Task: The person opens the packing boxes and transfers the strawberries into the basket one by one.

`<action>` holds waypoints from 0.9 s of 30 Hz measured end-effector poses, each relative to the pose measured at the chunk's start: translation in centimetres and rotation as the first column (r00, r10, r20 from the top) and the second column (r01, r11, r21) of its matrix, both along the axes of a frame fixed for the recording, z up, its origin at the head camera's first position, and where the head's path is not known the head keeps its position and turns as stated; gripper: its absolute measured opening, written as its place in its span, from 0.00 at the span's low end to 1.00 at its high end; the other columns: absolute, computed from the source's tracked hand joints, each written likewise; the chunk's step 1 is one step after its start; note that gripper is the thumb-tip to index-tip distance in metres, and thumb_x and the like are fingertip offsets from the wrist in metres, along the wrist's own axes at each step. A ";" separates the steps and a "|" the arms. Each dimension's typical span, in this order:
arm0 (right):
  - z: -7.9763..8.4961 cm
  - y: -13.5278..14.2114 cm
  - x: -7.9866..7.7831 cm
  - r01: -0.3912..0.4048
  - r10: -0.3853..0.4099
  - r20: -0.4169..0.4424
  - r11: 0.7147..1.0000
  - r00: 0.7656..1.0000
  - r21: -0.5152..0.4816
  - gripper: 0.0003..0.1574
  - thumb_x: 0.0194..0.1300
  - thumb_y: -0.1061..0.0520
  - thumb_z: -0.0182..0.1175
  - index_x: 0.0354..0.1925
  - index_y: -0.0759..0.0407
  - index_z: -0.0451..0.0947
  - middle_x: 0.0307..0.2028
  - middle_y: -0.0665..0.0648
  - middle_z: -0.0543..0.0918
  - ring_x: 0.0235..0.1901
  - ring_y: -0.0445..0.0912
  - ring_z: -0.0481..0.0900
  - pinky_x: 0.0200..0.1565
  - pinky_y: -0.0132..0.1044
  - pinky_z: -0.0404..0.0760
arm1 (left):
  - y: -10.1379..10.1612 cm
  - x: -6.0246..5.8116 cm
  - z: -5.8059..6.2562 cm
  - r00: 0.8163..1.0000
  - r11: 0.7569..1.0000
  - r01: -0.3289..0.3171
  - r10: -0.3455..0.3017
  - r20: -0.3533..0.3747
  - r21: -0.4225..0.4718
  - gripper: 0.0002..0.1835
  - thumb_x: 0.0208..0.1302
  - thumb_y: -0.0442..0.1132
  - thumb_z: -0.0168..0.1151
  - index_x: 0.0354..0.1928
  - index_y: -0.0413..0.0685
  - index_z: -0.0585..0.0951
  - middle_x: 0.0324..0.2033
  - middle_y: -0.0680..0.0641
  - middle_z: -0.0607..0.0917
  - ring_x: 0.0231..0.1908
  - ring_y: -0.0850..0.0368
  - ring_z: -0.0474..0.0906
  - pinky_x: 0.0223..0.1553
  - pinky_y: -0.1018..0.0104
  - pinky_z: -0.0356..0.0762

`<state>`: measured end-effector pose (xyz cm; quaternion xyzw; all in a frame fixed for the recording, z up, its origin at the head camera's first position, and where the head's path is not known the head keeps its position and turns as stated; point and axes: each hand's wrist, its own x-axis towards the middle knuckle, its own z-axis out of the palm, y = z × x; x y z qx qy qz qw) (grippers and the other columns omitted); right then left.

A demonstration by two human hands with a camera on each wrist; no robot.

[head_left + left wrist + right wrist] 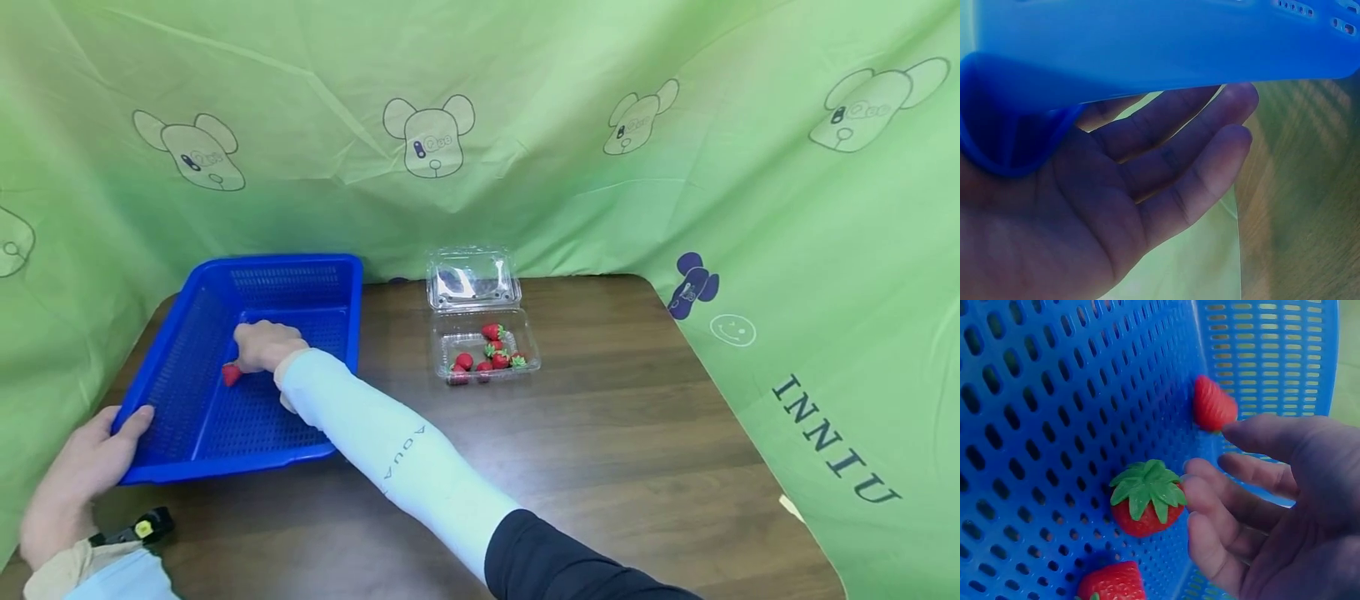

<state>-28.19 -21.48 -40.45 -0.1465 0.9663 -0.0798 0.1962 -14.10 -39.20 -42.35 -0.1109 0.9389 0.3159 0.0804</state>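
Note:
My left hand (96, 457) grips the near left corner of a blue plastic basket (225, 470), thumb over the rim and fingers under it. In the left wrist view those fingers (1179, 181) stretch beneath the basket's smooth side. My right hand (268, 344) reaches down into the basket, its fingers loosely bent with nothing between them. The right wrist view has a leafy-topped strawberry (1147, 503) right at the fingertips. Another strawberry (1213, 406) lies by the thumb tip, and a third strawberry (1113, 584) is cut off by the lower edge.
A clear plastic clamshell box (474, 279) stands at the back middle with its lid raised. Several strawberries (500, 358) lie inside. The brown wooden table (637, 433) stretches to the right, and a green printed cloth (315, 200) hangs around its back and sides.

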 end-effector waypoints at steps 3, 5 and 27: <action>0.4 -0.1 0.0 0.002 -0.002 -0.012 1.000 1.000 -0.026 0.14 0.66 0.37 0.59 0.49 0.30 0.73 0.49 0.34 0.78 0.43 0.37 0.76 0.46 0.38 0.75 | -0.1 0.1 0.1 1.000 1.000 0.001 -0.001 -0.008 -0.001 0.35 0.77 0.55 0.34 0.58 0.23 0.63 0.45 0.20 0.77 0.35 0.46 0.78 0.35 0.60 0.65; 0.9 -0.1 0.2 -0.005 0.004 -0.019 0.999 1.000 -0.050 0.10 0.67 0.38 0.60 0.45 0.33 0.75 0.43 0.36 0.78 0.40 0.37 0.76 0.42 0.37 0.75 | -0.1 0.2 0.2 1.000 1.000 -0.005 0.006 -0.011 0.006 0.35 0.77 0.55 0.34 0.58 0.23 0.64 0.45 0.21 0.77 0.33 0.50 0.78 0.34 0.61 0.65; 11.0 5.0 2.5 -0.278 0.198 -0.321 0.934 0.926 -0.225 0.21 0.73 0.48 0.48 0.22 0.47 0.60 0.20 0.45 0.62 0.18 0.40 0.54 0.20 0.32 0.52 | 0.0 0.3 0.4 1.000 0.998 0.029 -0.029 0.000 0.057 0.34 0.77 0.55 0.33 0.59 0.24 0.64 0.45 0.24 0.78 0.34 0.55 0.75 0.36 0.61 0.65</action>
